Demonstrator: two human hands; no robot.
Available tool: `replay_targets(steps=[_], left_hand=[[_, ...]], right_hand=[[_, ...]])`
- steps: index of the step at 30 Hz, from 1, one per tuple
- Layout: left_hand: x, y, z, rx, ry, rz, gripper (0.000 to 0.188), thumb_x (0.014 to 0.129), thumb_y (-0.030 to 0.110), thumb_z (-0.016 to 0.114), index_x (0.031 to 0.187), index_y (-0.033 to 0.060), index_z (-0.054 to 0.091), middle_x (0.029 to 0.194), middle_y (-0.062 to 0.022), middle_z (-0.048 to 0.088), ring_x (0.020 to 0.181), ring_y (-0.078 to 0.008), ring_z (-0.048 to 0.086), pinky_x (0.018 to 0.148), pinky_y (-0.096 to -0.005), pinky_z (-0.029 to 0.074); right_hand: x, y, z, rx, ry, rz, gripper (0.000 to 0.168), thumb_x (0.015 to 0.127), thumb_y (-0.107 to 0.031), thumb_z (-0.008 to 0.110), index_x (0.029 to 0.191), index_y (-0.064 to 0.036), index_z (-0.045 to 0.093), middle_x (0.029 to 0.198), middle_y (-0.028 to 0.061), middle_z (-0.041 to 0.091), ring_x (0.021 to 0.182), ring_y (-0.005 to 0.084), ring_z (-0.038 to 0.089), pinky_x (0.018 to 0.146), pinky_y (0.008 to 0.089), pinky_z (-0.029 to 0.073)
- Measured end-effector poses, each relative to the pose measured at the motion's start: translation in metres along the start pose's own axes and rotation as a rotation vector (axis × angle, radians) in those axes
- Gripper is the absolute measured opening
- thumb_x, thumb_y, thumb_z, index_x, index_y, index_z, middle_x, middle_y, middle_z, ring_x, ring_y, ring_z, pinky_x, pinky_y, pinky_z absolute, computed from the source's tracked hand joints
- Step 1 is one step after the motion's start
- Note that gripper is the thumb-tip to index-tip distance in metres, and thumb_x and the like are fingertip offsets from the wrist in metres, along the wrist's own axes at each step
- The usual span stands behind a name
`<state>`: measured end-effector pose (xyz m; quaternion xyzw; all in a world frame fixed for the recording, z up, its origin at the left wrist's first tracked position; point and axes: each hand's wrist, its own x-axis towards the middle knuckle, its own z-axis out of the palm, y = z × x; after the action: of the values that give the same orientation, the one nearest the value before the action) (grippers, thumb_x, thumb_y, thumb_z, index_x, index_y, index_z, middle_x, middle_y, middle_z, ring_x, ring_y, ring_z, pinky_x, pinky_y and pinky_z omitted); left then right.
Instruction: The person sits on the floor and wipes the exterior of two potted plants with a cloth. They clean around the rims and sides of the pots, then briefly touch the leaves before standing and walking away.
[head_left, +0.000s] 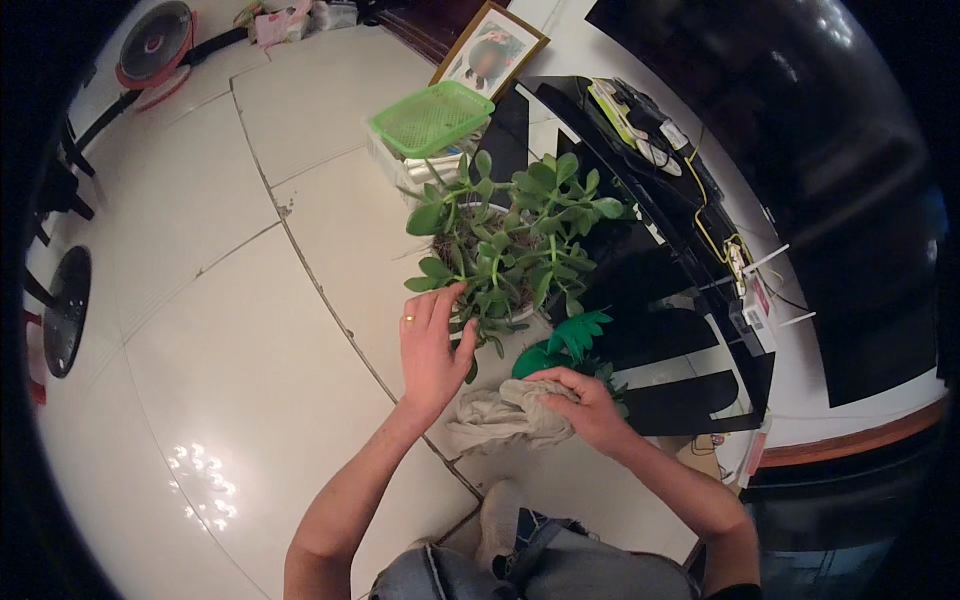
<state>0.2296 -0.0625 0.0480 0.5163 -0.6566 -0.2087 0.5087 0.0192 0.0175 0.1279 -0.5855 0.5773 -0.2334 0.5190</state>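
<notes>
A jade plant (551, 195) with thick green leaves grows in a round white pot (536, 311) on the tiled floor before me. At its near left edge, my left hand (431, 341) reaches among the lower leaves, thumb and fingers apart. Whether the fingertips press on a leaf I cannot tell. A crumpled beige cloth (517, 420) hangs from my right hand (585, 409), bunched between thumb and fingers. Just beyond that hand is a shiny green object (538, 358) with a jagged leaf-like top, partly hidden by the hand and cloth.
A green plastic basket (431, 120) rests on a white container behind the plant, near a framed photo (491, 52). To the right stands a black TV stand (675, 217) carrying a router (754, 311) and cables. A fan (156, 41) is far left.
</notes>
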Motion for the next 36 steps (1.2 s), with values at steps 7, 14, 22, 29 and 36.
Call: replay_targets(steps=[7, 14, 22, 29, 36], left_hand=[[0.043, -0.004, 0.042, -0.031, -0.173, -0.135, 0.079, 0.074, 0.024, 0.079, 0.141, 0.008, 0.04, 0.121, -0.0146, 0.064, 0.108, -0.0302, 0.059, 0.098, -0.0466, 0.038], [0.065, -0.02, 0.05, -0.273, -0.442, -0.407, 0.095, 0.073, 0.013, 0.086, 0.148, 0.0014, 0.028, 0.129, -0.0186, 0.058, 0.118, -0.0245, 0.057, 0.099, -0.0359, 0.047], [0.099, 0.006, 0.023, -0.73, -0.545, -0.732, 0.058, 0.076, 0.007, 0.072, 0.13, 0.0023, 0.05, 0.12, -0.0063, 0.066, 0.111, -0.0186, 0.059, 0.1, -0.0334, 0.041], [0.122, 0.018, 0.014, -0.733, -0.641, -0.836, 0.043, 0.085, 0.024, 0.067, 0.122, 0.0029, 0.057, 0.119, -0.0076, 0.066, 0.108, -0.0169, 0.06, 0.096, -0.0306, 0.045], [0.141, 0.016, 0.004, -0.495, -0.749, -0.86, 0.042, 0.086, 0.042, 0.068, 0.112, 0.009, 0.063, 0.107, -0.005, 0.067, 0.099, -0.0189, 0.061, 0.09, -0.0328, 0.044]], right_hand=[[0.011, 0.036, 0.015, 0.137, 0.054, -0.085, 0.029, 0.096, -0.008, 0.056, 0.124, -0.001, 0.061, 0.113, 0.0049, 0.067, 0.104, 0.0095, 0.059, 0.093, 0.0272, 0.046], [0.012, 0.053, 0.029, 0.23, 0.064, -0.104, 0.029, 0.095, -0.008, 0.056, 0.124, -0.001, 0.06, 0.116, 0.0079, 0.067, 0.107, 0.0121, 0.06, 0.094, 0.0279, 0.045], [0.016, 0.061, 0.03, 0.32, 0.041, -0.129, 0.029, 0.095, -0.008, 0.057, 0.123, -0.001, 0.06, 0.112, 0.0074, 0.067, 0.105, 0.0132, 0.06, 0.093, 0.0277, 0.045], [0.012, 0.083, 0.022, 0.406, 0.03, -0.077, 0.029, 0.094, -0.009, 0.058, 0.122, -0.001, 0.061, 0.111, 0.0077, 0.067, 0.103, 0.0132, 0.06, 0.092, 0.028, 0.046], [0.015, 0.107, 0.025, 0.437, 0.012, -0.056, 0.03, 0.093, -0.01, 0.06, 0.122, -0.002, 0.062, 0.112, 0.0085, 0.068, 0.103, 0.0151, 0.062, 0.092, 0.0292, 0.047]])
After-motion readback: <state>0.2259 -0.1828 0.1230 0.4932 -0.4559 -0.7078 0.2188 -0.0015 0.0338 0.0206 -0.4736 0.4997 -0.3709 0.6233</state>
